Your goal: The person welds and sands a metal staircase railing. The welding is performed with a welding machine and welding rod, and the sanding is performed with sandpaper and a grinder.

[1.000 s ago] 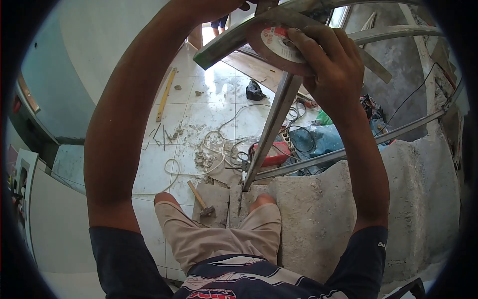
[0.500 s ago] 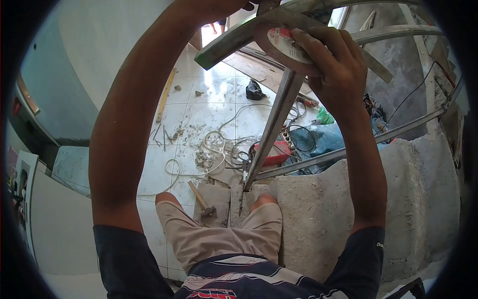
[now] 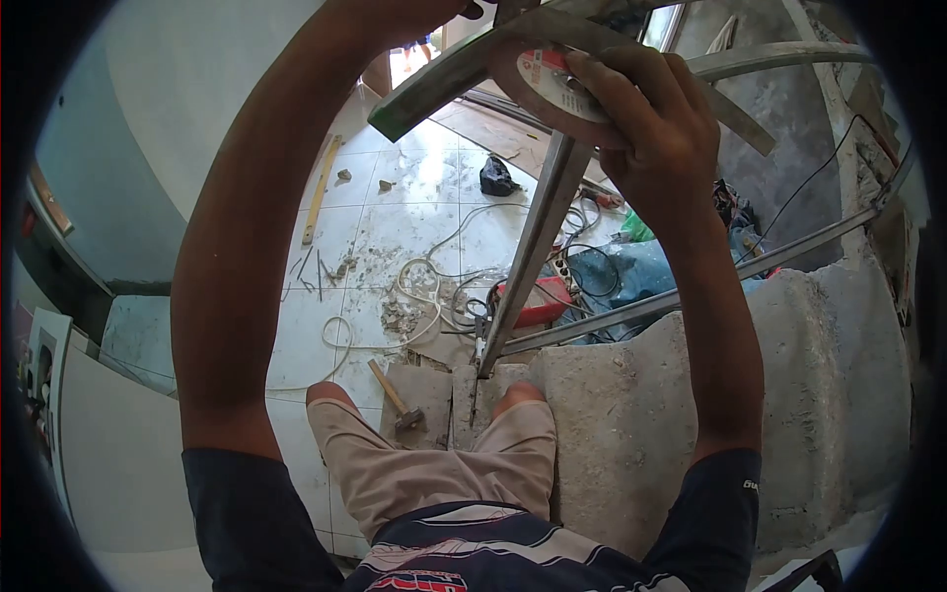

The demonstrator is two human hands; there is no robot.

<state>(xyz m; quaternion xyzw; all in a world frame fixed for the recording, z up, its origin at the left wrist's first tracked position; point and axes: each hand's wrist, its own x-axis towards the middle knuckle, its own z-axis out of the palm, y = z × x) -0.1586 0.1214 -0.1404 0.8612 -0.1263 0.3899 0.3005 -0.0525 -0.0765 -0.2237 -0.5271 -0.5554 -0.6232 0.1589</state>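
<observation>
Up high in the head view, my right hand [image 3: 661, 123] is closed around the edge of a cutting disc [image 3: 557, 89] with a red and white label. The disc lies against a curved metal rail [image 3: 434, 84] that has a green end. At the top edge is my left hand [image 3: 424, 15], cut off by the frame, close to a short metal piece [image 3: 513, 12] above the rail. Most of its fingers are hidden. A square metal post [image 3: 538, 247] runs down from beneath the disc to the concrete between my knees.
A hammer [image 3: 398, 397] rests on concrete at my knees. Cables [image 3: 434, 286], rubble and a yellow level-like bar [image 3: 322, 187] lie on the tiled floor [image 3: 385, 222]. A red box [image 3: 533, 304] and blue sheeting [image 3: 602, 276] are behind the post. Rough concrete [image 3: 631, 424] rises at right.
My right hand and the disc sit slightly further left and higher in the picture. The view has shifted a little too. The grip on the disc looks the same.
</observation>
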